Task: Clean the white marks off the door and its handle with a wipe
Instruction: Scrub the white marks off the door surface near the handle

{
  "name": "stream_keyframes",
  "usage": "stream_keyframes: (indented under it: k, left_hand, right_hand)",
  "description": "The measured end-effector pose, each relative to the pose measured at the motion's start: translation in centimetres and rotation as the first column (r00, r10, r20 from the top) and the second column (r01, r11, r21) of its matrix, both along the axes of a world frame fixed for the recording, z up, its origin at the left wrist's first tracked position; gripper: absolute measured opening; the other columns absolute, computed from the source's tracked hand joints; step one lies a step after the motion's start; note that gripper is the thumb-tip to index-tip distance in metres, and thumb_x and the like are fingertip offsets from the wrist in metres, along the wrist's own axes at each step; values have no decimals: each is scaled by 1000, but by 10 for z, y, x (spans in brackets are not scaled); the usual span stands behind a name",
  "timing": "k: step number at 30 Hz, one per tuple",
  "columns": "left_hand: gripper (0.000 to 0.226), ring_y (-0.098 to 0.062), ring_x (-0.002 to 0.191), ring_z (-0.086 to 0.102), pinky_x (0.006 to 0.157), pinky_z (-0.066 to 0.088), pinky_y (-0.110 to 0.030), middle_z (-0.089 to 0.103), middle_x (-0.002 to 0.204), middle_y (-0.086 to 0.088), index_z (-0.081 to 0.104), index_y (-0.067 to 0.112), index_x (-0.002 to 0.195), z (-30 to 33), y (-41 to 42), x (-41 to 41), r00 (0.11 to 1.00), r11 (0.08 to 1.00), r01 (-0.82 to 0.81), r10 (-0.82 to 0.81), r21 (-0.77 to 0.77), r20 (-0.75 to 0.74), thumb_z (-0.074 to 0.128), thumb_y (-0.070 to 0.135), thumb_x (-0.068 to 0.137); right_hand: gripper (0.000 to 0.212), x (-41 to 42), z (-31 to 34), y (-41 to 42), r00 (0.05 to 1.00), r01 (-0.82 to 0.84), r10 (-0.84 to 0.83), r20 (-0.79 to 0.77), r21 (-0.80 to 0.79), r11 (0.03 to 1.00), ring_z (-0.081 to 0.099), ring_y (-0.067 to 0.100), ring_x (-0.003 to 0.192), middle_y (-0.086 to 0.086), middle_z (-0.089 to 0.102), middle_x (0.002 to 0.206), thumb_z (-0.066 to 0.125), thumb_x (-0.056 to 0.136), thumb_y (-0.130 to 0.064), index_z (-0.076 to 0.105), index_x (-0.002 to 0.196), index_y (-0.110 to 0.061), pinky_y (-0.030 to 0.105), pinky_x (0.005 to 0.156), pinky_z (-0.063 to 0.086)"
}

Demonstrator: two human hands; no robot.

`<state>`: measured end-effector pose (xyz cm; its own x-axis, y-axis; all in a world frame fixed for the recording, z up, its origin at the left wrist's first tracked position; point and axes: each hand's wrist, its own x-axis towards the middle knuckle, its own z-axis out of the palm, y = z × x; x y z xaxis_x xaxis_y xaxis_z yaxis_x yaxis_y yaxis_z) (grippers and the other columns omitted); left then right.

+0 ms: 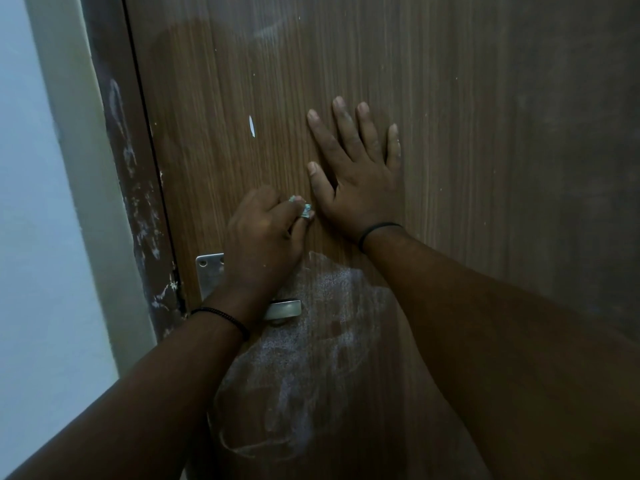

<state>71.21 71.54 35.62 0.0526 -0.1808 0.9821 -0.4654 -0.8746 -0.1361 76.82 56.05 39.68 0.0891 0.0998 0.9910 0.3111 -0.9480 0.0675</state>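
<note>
Against the brown wood-grain door (450,98), head view, items as follows.

Left hand (263,233): curled tight around a small crumpled wipe (304,207), pale with greenish print, of which only a corner shows past the knuckles. The wipe is pressed to the door surface just above the handle plate. A thin dark band (221,315) circles this wrist.

Right hand (356,171): flat, fingers spread, palm against the door, holding nothing. It sits just beside the left hand, thumb near the wipe. A dark band (379,230) circles this wrist too.

Handle (284,309): metal lever, mostly hidden behind the left wrist; its end shows to the right of the forearm. The metal plate (209,271) behind it shows one upper corner with a screw hole.

White marks (311,358): a broad chalky smear on the door below and to the right of the handle, running down between the two forearms. A short white streak (252,125) lies higher up, left of the right hand.

Door frame (138,188): dark, at left, flecked with white. Pale wall (41,202) beyond it.
</note>
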Motion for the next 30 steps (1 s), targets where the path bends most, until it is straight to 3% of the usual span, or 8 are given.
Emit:
stream_keyframes:
  k: [11, 16, 20, 23, 26, 30]
  left_hand:
    - [14, -20, 71, 54, 58, 43, -34, 58, 76, -7, 68, 6, 81, -1, -4, -5, 996, 998, -52, 55, 38, -66, 69, 18, 88]
    - [18, -12, 65, 37, 55, 26, -28, 52, 70, -4, 57, 11, 76, -15, -21, -18, 970, 987, -148, 156, 55, -186, 72, 17, 83]
    - [18, -14, 65, 37, 56, 23, -28, 44, 70, -1, 57, 12, 81, -19, -31, -22, 946, 985, -173, 164, -6, -281, 71, 21, 86]
    - [16, -15, 66, 38, 56, 26, -29, 53, 69, -6, 62, 10, 82, -25, -34, -27, 933, 978, -205, 187, -27, -306, 73, 22, 85]
    - [13, -22, 69, 48, 58, 36, -33, 59, 75, -10, 71, 8, 96, -39, -31, -30, 924, 971, -239, 232, 12, -303, 68, 19, 89]
    - [22, -25, 76, 54, 68, 41, -36, 61, 83, -10, 69, 6, 115, -52, -34, -34, 907, 953, -298, 299, 49, -297, 61, 9, 94]
  right_hand:
    - [57, 2, -1, 2, 1000, -26, 26, 11, 22, 999, 8, 21, 153, -5, 16, 165, 33, 99, -45, 22, 155, -35, 57, 121, 5]
    - [58, -2, -1, 3, 999, -45, 45, -4, 37, 998, 8, 21, 153, -5, 17, 164, 35, 99, -44, 23, 155, -35, 55, 121, 3]
    - [59, -6, 0, 3, 999, -52, 53, -14, 43, 998, 10, 22, 153, -4, 19, 164, 37, 98, -43, 25, 154, -33, 56, 121, 5]
    - [59, -8, 0, 2, 999, -40, 42, -32, 41, 998, 10, 21, 153, -5, 19, 164, 37, 98, -44, 25, 154, -33, 56, 121, 6]
    - [59, -9, 0, 2, 999, -24, 26, -43, 37, 999, 10, 21, 153, -5, 19, 164, 36, 98, -45, 25, 154, -33, 55, 121, 5]
    - [58, -9, 0, 2, 998, -20, 22, -52, 35, 999, 9, 21, 153, -6, 17, 164, 33, 98, -46, 23, 155, -35, 56, 120, 7]
